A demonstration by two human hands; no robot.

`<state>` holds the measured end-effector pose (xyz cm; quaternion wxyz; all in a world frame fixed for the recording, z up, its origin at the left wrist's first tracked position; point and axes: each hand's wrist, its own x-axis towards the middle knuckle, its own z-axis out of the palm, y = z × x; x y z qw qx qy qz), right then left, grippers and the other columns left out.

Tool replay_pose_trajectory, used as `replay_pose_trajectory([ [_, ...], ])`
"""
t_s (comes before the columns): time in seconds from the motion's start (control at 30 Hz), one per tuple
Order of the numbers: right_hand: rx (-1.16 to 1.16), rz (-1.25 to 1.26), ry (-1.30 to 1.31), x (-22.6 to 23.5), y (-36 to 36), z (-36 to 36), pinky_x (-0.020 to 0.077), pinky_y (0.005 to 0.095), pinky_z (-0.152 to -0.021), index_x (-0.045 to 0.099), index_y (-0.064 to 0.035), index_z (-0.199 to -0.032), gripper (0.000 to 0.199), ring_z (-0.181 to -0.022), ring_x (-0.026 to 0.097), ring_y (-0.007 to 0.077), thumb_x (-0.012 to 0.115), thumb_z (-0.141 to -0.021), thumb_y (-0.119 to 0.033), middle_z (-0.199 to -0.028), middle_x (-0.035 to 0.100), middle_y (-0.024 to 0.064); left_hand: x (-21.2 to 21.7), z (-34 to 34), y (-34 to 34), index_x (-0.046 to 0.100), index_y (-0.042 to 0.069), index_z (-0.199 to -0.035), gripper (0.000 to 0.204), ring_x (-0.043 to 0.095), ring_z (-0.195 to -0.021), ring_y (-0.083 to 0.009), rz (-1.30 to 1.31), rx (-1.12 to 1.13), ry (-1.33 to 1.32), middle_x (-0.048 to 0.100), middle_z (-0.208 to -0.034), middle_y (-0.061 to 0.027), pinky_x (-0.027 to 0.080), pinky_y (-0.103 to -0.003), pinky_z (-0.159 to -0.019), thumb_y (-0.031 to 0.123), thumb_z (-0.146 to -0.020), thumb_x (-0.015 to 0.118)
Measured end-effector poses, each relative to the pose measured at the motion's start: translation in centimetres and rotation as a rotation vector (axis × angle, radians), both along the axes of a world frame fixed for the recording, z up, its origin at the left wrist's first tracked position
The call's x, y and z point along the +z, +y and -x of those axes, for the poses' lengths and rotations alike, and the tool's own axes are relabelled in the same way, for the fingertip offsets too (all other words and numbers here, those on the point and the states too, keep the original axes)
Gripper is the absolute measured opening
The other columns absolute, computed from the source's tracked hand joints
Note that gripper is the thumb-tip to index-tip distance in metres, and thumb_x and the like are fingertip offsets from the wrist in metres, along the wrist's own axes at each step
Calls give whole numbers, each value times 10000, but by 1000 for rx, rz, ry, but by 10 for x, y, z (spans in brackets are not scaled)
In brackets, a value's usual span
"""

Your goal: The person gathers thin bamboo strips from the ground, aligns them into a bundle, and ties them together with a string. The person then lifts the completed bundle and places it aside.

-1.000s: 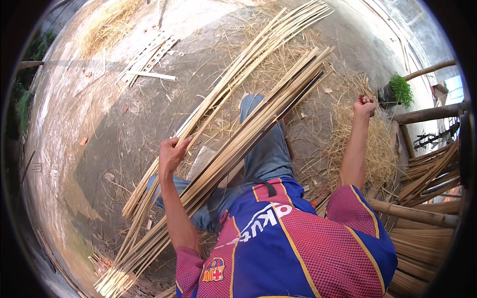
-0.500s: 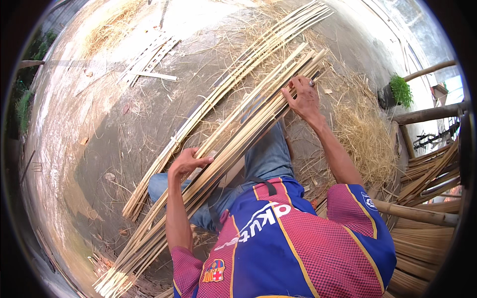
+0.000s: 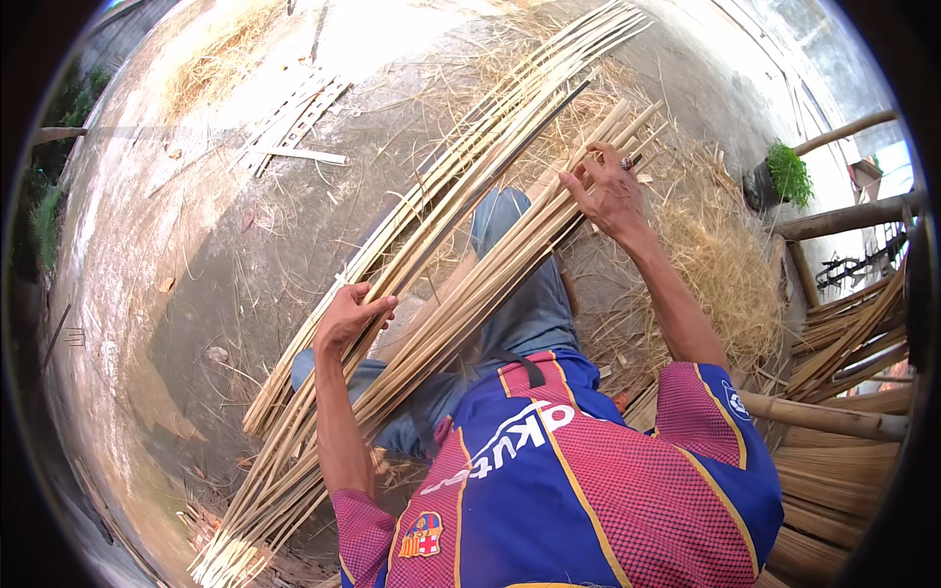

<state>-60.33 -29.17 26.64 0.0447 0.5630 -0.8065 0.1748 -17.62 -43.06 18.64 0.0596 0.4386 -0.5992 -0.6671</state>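
Observation:
A long bundle of thin bamboo strips (image 3: 490, 284), pale tan with some dark ones, slants across my lap from lower left to upper right. My right hand (image 3: 610, 191) has its fingers curled round the bundle's upper end; a ring shows on one finger. Nearer the lower end, my left hand (image 3: 355, 318) is closed round a smaller group of strips (image 3: 490, 181), held apart from the main bundle with a gap between. At the lower left the ends of both groups run together. What my left palm covers is hidden.
Another pile of bamboo strips (image 3: 294, 377) lies on the ground left of my lap. Straw-like shavings (image 3: 701, 284) are heaped at right. Flat pale slats (image 3: 299, 118) lie at upper left. Wooden poles (image 3: 848, 223), stacked strips (image 3: 833, 470) and a potted plant (image 3: 787, 176) stand at right.
My left hand has shifted slightly up and left, carrying a group of strips away from the main bundle and widening the gap. My right hand stays at the upper end.

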Motion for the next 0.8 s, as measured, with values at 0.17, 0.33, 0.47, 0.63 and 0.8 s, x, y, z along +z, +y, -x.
replay_pose_trajectory([
  [0.17, 12, 43, 84, -19, -15, -12, 382, 494, -1100, 691, -49, -819, 299, -1282, 466, 346, 774, -876, -331, -1336, 528, 159, -4, -2, -1, 684, 13, -902, 338, 673, -676, -123, -2, 32, 2, 721, -783, -80, 548, -277, -648, 313, -850, 830],
  [0.33, -29, 291, 176, -31, -22, -2, 396, 482, -1093, 662, -25, -811, 173, -1273, 472, 340, 722, -873, -175, -1334, 527, 162, 6, -5, -1, 688, 11, -932, 338, 661, -651, -118, 22, 60, 11, 718, -771, -75, 518, -264, -625, 314, -857, 818],
  [0.47, -191, 606, 251, 4, -43, 51, 394, 521, -1105, 660, -31, -822, 192, -1307, 453, 346, 726, -890, -198, -1344, 528, 168, 5, -8, -2, 692, -13, -1035, 358, 668, -686, -106, 14, 49, -24, 731, -808, -77, 529, -255, -634, 293, -882, 796],
  [0.63, -177, 221, 262, 20, -57, 63, 244, 664, -1186, 685, -75, -818, 380, -1338, 441, 369, 664, -952, -430, -1368, 533, 196, 7, -4, -1, 689, 2, -935, 338, 655, -655, -102, 32, 73, 7, 718, -774, -64, 525, -252, -622, 308, -868, 817],
  [0.8, 48, -624, 184, 6, -83, 45, 148, 700, -1206, 661, -104, -774, 422, -1218, 554, 280, 586, -993, -457, -1186, 653, 152, 8, -9, -1, 693, -2, -1012, 345, 661, -675, -104, 20, 85, 10, 715, -791, -57, 536, -252, -632, 295, -878, 805],
])
